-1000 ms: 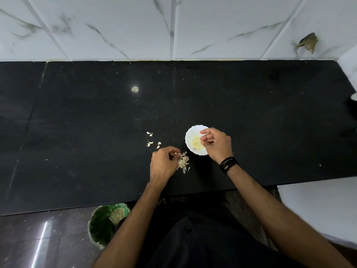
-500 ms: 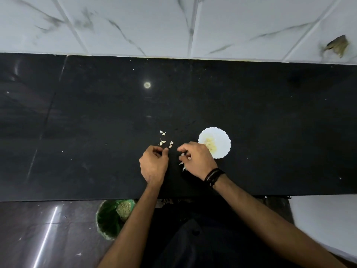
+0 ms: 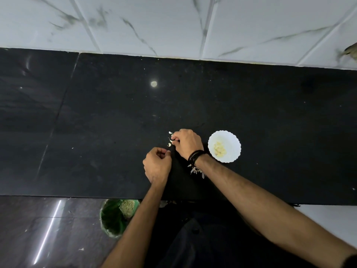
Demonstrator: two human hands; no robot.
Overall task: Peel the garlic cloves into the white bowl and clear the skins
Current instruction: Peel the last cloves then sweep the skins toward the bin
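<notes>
A green plastic bin (image 3: pixel 113 219) sits on the floor below the black stone bench (image 3: pixel 270 113). On the bench, the left hand (image 3: pixel 157 165) is curled closed — whether it holds anything cannot be told — and a small heap of papery garlic skins (image 3: pixel 196 171) lies under the right wrist. Farther back, the right hand (image 3: pixel 186 141) pinches at small unpeeled garlic cloves (image 3: pixel 169 145), with the white scalloped bowl (image 3: pixel 229 140) of peeled cloves just beside it.

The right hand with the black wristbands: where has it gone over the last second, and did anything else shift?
The right hand left the white scalloped bowl, crossed the pile of papery skins and now curls its fingers at the small unpeeled garlic cloves. The left hand, loosely curled, drew away from the pile. Bowl, peeled garlic, skins and green bin stayed put.
</notes>
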